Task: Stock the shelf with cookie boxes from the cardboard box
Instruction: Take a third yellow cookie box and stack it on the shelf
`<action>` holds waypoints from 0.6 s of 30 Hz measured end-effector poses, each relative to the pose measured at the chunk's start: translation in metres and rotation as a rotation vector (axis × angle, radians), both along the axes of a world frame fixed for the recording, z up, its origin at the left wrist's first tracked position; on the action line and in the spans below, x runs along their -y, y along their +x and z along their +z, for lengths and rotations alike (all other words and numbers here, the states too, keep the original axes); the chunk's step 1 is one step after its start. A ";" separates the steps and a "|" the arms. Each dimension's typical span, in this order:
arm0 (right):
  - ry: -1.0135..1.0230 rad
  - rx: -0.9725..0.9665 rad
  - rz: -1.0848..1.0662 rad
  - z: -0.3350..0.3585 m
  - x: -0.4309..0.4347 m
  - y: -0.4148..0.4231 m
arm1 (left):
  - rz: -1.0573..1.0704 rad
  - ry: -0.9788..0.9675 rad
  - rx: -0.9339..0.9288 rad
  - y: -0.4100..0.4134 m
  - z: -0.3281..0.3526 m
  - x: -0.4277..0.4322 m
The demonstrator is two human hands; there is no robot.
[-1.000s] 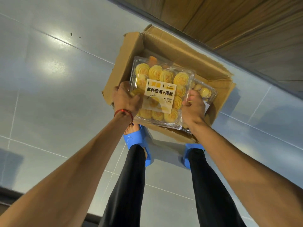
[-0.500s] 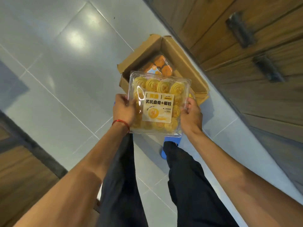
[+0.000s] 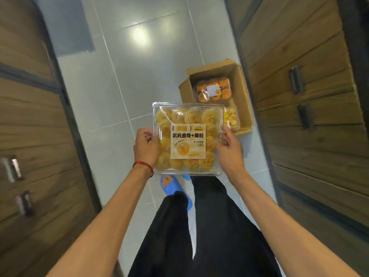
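Note:
A clear plastic cookie box (image 3: 187, 138) with yellow swirl cookies and a cream label is held flat in front of me. My left hand (image 3: 145, 145) grips its left edge and my right hand (image 3: 229, 145) grips its right edge. Behind it on the floor sits the open cardboard box (image 3: 242, 100). Inside that lie an orange cookie box (image 3: 212, 90) and a yellow cookie box (image 3: 231, 117), the latter partly hidden by the held box.
Wooden cabinet fronts with dark metal handles stand on the left (image 3: 30, 120) and on the right (image 3: 309, 108), forming a narrow aisle of grey tiled floor (image 3: 139, 76). My legs in black trousers and a blue slipper (image 3: 171, 186) are below the held box.
The held cookie box has come up and away from the cardboard box, which now lies farther back on the right. My view has turned along the aisle; both hands keep their grip.

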State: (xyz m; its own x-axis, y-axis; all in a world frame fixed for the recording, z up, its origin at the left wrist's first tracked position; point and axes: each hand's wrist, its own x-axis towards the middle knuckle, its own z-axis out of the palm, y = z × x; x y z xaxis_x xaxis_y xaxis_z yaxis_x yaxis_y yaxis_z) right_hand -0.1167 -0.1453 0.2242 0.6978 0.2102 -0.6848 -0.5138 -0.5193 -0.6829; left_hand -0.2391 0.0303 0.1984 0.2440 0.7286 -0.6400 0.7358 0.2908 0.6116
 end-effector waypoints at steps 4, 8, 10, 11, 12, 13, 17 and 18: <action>0.107 -0.017 0.089 0.042 -0.013 -0.048 | 0.102 -0.023 0.053 -0.066 0.046 0.000; 0.123 0.007 0.244 0.080 -0.026 -0.098 | 0.210 0.011 0.090 -0.132 0.094 0.004; 0.129 -0.009 0.314 0.096 -0.033 -0.120 | 0.275 0.025 0.106 -0.164 0.116 0.005; 0.138 -0.017 0.347 0.103 -0.037 -0.129 | 0.305 0.036 0.118 -0.178 0.128 0.006; 0.153 -0.028 0.386 0.110 -0.040 -0.137 | 0.333 0.052 0.126 -0.191 0.138 0.007; 0.168 -0.037 0.421 0.116 -0.043 -0.145 | 0.369 0.069 0.136 -0.204 0.147 0.010; 0.233 -0.019 0.620 0.141 -0.057 -0.173 | 0.544 0.114 0.208 -0.248 0.183 0.033; 0.253 -0.018 0.661 0.146 -0.061 -0.179 | 0.581 0.123 0.224 -0.257 0.190 0.041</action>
State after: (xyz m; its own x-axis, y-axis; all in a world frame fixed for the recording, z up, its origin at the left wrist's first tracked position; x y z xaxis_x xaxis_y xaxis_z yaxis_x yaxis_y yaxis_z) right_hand -0.2956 -0.0846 0.3704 0.3582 0.7403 -0.5689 -0.1575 -0.5526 -0.8184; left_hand -0.4960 -0.0107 0.3887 -0.0948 0.8474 -0.5224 0.3297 0.5219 0.7867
